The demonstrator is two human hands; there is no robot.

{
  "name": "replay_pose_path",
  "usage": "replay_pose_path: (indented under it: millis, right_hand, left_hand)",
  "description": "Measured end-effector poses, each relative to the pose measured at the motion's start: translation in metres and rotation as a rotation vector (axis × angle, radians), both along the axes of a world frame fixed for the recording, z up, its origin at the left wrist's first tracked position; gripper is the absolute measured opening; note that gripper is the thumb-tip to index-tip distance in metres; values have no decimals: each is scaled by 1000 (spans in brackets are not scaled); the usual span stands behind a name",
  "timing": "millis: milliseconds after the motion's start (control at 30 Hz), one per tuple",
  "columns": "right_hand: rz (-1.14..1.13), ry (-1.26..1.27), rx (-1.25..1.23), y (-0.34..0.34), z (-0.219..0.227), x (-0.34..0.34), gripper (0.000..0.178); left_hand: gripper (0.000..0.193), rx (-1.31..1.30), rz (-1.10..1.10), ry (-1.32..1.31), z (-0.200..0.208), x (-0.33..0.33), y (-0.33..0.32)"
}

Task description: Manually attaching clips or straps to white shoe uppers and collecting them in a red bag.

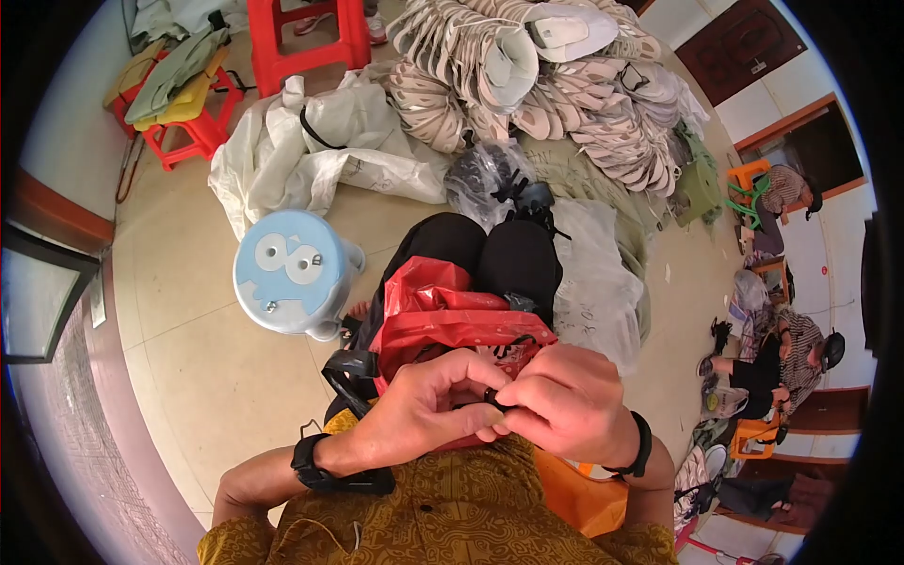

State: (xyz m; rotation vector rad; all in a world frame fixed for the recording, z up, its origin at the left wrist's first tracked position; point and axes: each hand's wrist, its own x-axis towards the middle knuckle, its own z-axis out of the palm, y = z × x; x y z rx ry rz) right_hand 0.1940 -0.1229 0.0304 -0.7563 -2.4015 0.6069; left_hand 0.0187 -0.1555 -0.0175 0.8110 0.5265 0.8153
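Above my lap, my left hand (414,405) and my right hand (570,391) meet, both with closed fingers. Between their fingertips is a small black piece (495,399), mostly hidden, so its kind does not show. Both hands pinch it, the left from one side and the right from the other. Under and beyond them a crumpled red plastic bag (424,325) lies over my black-clad legs. Beside my left hand there is a black strap-like item (350,365). Dark bands circle both my wrists.
A blue-and-white stool (290,268) stands at left. Ahead lie a white sack (330,146), clear plastic (598,292) and stacked beige shoe uppers (508,75). Red stools (311,42) stand at the back. Two people (800,353) sit along the right wall.
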Motion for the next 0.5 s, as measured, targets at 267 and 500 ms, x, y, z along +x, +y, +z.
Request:
replay_pose_path:
  millis: [267,500]
  right_hand:
    - [-18,-30,31,-3,4,-1,22]
    - [-6,-2,11,-4,9,-2,23]
  left_hand:
    - [20,-6,34,-63,-3,2,0]
    - [17,-80,18,-118,2,1,-2]
